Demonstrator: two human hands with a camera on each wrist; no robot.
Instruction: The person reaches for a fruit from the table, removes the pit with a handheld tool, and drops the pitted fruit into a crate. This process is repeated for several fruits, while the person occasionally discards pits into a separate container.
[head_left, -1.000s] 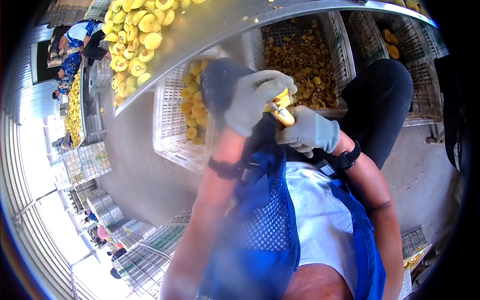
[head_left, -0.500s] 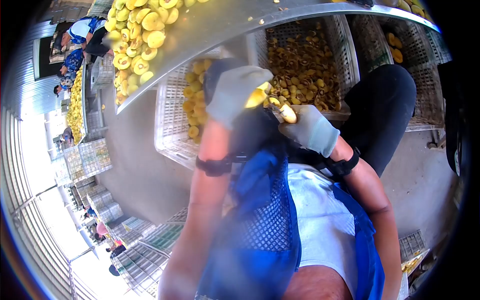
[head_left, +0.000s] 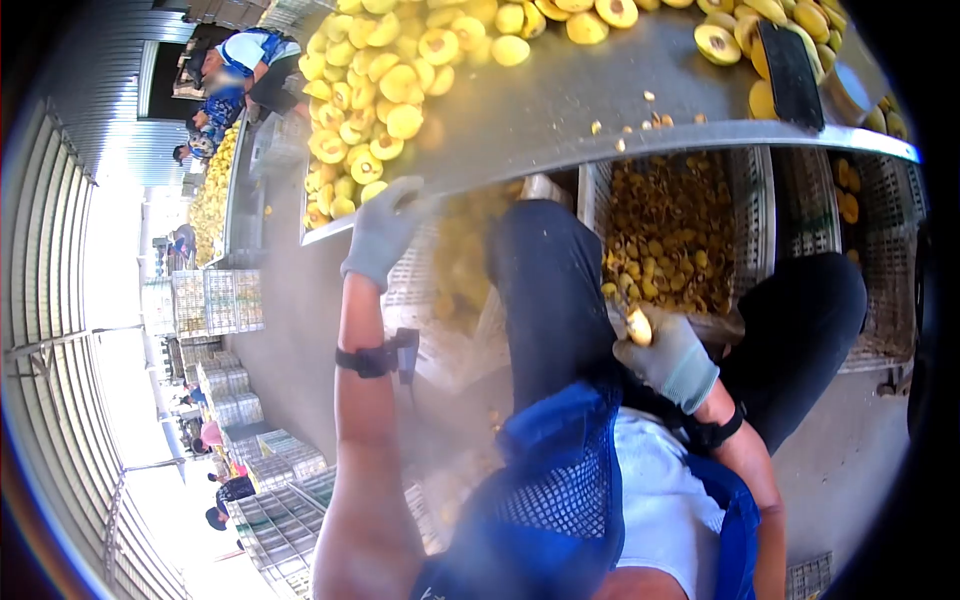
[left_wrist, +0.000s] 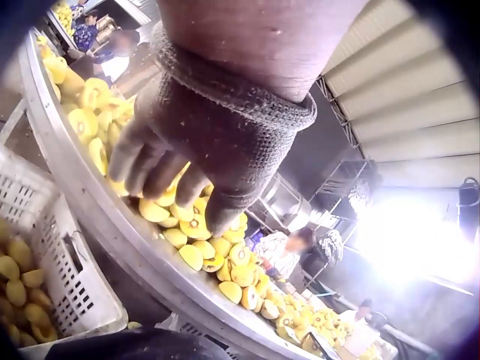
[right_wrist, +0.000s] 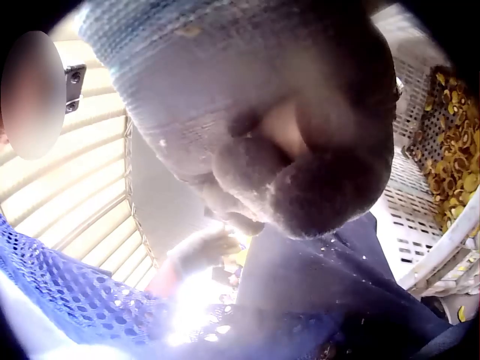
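My left hand (head_left: pixel 383 232) reaches to the metal table's edge at the left, beside a pile of halved yellow peaches (head_left: pixel 400 85). In the left wrist view, the gloved left hand (left_wrist: pixel 214 139) is over the peach halves (left_wrist: pixel 199 225) with its fingers extended down among them, gripping none that shows. Close to the knees, my gloved right hand (head_left: pixel 675 362) grips a small tool by its pale wooden handle (head_left: pixel 639 326). The right wrist view shows that right hand (right_wrist: pixel 262 142) with curled fingers; the tool is mostly hidden there.
Under the metal table (head_left: pixel 540 130), a white crate (head_left: pixel 757 220) holds brown and yellow fruit scraps. Another white crate (left_wrist: pixel 82 277) contains peach halves. A black phone (head_left: pixel 790 78) lies at the table's edge, beside more peaches. Other people (head_left: pixel 215 120) work at the far left.
My left hand has left the right hand and moved left to the peach pile; the fruit piece it held is gone from it. The right hand keeps the tool. The head view has shifted.
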